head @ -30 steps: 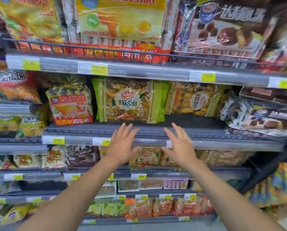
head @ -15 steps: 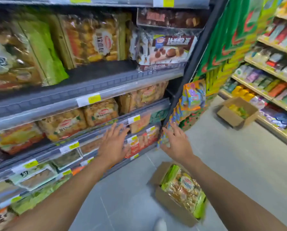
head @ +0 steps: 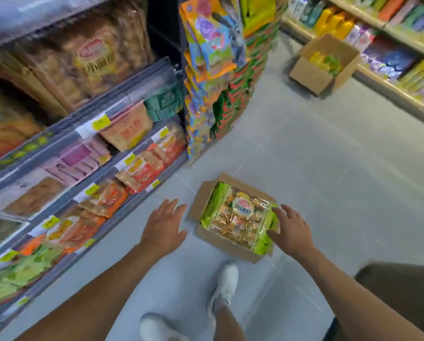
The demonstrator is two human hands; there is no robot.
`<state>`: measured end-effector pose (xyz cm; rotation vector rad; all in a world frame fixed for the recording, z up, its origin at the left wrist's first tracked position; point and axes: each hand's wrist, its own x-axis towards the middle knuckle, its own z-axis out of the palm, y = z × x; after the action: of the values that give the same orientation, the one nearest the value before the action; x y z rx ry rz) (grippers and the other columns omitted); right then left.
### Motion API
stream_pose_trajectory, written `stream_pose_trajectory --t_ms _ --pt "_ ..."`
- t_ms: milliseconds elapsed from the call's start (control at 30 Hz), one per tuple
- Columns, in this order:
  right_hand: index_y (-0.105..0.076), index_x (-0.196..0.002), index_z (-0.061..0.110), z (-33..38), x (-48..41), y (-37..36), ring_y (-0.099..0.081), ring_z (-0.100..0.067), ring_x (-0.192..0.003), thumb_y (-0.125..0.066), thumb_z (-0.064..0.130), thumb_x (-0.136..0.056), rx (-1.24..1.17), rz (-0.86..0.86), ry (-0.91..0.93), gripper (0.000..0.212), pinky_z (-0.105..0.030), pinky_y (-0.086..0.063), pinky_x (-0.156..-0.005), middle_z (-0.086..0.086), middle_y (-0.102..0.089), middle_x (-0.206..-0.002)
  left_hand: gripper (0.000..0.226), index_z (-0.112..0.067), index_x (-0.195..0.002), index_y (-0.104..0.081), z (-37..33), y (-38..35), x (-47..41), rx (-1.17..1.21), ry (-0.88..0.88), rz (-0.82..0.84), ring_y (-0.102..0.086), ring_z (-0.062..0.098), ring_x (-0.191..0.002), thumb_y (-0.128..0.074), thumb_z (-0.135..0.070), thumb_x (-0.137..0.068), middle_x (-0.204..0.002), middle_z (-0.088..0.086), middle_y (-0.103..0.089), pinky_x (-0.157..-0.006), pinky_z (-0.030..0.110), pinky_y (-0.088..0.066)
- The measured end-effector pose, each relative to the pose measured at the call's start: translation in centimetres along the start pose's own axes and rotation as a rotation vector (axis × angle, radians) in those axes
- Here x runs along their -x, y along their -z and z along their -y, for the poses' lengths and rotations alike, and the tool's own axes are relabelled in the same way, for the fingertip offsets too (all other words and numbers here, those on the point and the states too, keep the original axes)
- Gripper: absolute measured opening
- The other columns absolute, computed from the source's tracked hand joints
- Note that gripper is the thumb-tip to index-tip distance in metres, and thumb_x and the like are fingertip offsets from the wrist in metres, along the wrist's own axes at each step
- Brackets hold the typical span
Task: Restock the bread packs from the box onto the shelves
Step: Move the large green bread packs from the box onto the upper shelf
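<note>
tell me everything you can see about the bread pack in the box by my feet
The bread pack is a clear, shiny plastic bag with green side panels and a round red-and-white label on top; golden-brown rolls show through. It lies flat, face up, on top in the open cardboard box on the grey floor. The right hand is at its right edge, fingers spread and seemingly touching it; the left hand is off to its left, apart.

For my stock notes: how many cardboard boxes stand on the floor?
2. One box with bread packs lies between the hands; a second box stands far right by the opposite shelf. Others may be hidden.
</note>
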<state>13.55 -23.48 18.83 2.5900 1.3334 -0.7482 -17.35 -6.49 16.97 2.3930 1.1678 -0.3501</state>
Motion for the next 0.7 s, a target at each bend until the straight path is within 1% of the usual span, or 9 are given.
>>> stream_pose_trajectory --t_ms 133,233,300,400,533,633,700 --pt "-0.037 -0.151 0.027 -5.3 -4.3 -6.9 -0.036 -0.031 -0.142 -0.068 0.051 -0.083 0.011 0.129 -0.031 0.078 -0.045 -0.033 -0.111 -0.005 -0.031 -0.16 0.073 -0.022 -0.154 -0.032 -1.7 -6.8 -5.7 -0.058 -0.015 0.123 -0.015 0.028 -0.154 -0.061 -0.041 -0.091 -0.165 0.004 -0.025 -0.122 0.046 -0.022" --pt "-0.035 -0.151 0.028 -7.9 -7.9 -12.6 -0.035 -0.031 -0.143 -0.067 0.05 -0.083 0.0 0.221 -0.042 0.079 -0.045 -0.036 -0.111 -0.004 -0.031 -0.16 0.073 -0.021 -0.152 -0.036 -1.8 -12.6 -10.0 -0.119 -0.047 0.204 -0.022 0.03 -0.152 -0.065 -0.038 -0.087 -0.16 0.006 -0.035 -0.118 0.047 -0.03" --pt "-0.034 -0.152 0.028 -8.8 -9.5 -15.4 -0.034 -0.031 -0.143 -0.068 0.05 -0.082 -0.028 0.264 -0.047 0.081 -0.046 -0.038 -0.111 -0.004 -0.031 -0.159 0.073 -0.021 -0.152 -0.035 -1.5 -15.3 -11.9 -0.155 -0.058 0.238 -0.024 0.028 -0.151 -0.065 -0.035 -0.087 -0.158 0.005 -0.037 -0.117 0.046 -0.03" --pt "-0.033 -0.153 0.027 -10.3 -12.5 -21.7 -0.031 -0.029 -0.145 -0.071 0.048 -0.079 -0.066 0.341 -0.037 0.086 -0.047 -0.04 -0.111 -0.004 -0.031 -0.16 0.074 -0.023 -0.154 -0.029 -0.7 -21.2 -15.9 -0.215 -0.066 0.3 -0.021 0.024 -0.152 -0.064 -0.032 -0.09 -0.162 0.001 -0.031 -0.119 0.044 -0.028" --pt "-0.019 -0.158 0.028 -11.3 -15.1 -28.4 -0.027 -0.028 -0.147 -0.072 0.05 -0.08 -0.016 0.396 -0.001 0.097 -0.046 -0.039 -0.111 -0.002 -0.025 -0.163 0.082 -0.027 -0.158 -0.015 0.1 -27.1 -20.7 -0.318 -0.103 0.371 -0.015 0.025 -0.154 -0.063 -0.031 -0.092 -0.167 -0.001 -0.017 -0.122 0.045 -0.022" --pt "-0.009 -0.159 0.029 -11.6 -16.7 -31.9 -0.027 -0.029 -0.147 -0.073 0.05 -0.079 -0.011 0.417 0.011 0.104 -0.047 -0.041 -0.11 -0.003 -0.023 -0.163 0.087 -0.028 -0.158 -0.014 -0.3 -29.5 -24.1 -0.386 -0.17 0.403 -0.012 0.025 -0.154 -0.067 -0.032 -0.09 -0.168 -0.002 -0.013 -0.121 0.048 -0.021" --pt "-0.007 -0.159 0.029 -11.7 -17.7 -33.4 -0.029 -0.027 -0.146 -0.072 0.048 -0.081 -0.01 0.427 0.012 0.104 -0.046 -0.04 -0.11 -0.001 -0.022 -0.164 0.088 -0.026 -0.158 -0.015 -0.5 -30.9 -25.8 -0.444 -0.197 0.418 -0.013 0.026 -0.154 -0.07 -0.034 -0.089 -0.168 -0.001 -0.015 -0.12 0.049 -0.025"
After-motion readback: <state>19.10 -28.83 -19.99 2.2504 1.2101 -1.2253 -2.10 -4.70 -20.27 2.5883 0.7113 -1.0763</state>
